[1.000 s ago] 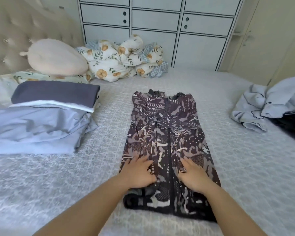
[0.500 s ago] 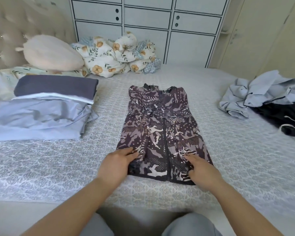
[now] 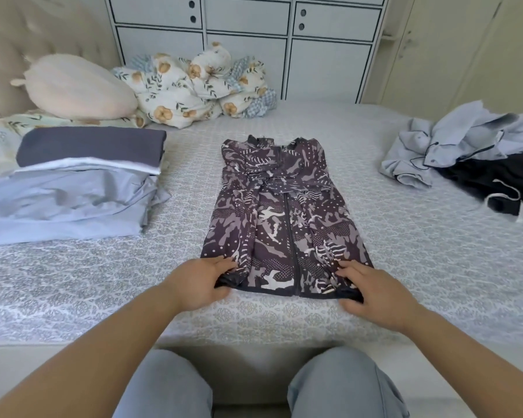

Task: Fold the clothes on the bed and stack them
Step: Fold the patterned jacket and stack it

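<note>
Dress (image 3: 284, 212) mid-bed (image 3: 103, 291), stack (image 3: 73, 188) left, heap (image 3: 471, 152) right

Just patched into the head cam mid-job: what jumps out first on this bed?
The patterned dark dress lies flat mid-bed, with the left hand and right hand pinching its near hem corners. A folded stack topped by a grey piece sits left; an unfolded heap of pale blue clothes over a black garment waits right.

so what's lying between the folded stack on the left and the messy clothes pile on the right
In the head view, the patterned dress lies flat between the folded stack and the unfolded pile, with bare bedspread on either side. Both hands grip its near hem.
</note>
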